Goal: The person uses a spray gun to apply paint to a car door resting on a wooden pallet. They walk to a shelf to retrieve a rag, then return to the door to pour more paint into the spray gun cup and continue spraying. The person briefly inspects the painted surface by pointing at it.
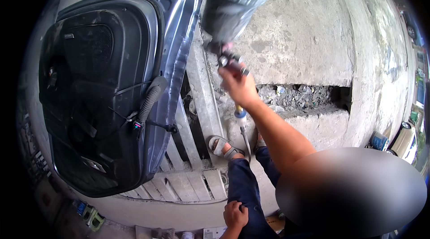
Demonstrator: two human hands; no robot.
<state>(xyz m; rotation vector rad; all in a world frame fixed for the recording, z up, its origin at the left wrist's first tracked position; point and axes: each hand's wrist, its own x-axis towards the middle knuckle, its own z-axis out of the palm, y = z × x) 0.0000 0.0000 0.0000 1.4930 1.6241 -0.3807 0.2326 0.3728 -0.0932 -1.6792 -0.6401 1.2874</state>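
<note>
Car door (101, 55): far left, black trim facing up, blue-grey metal edge, over concrete slats (202, 84).
Corrugated sleeve (152, 98): on the door's right part, with cables.
Spray gun (229, 19): right of the door's upper corner, grey cup uppermost, blurred.
Left hand (236, 215): by the trousered left leg (243, 183), fingers curled; contents cannot be told.
Right hand (241, 87): wrapped around the gun's handle.
Hose (245, 139): below that hand.
Rubble (300, 97): in a floor recess, right.

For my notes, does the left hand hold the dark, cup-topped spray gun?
No, the right hand holds the spray gun; the left hand shows against navy trousers.
</note>
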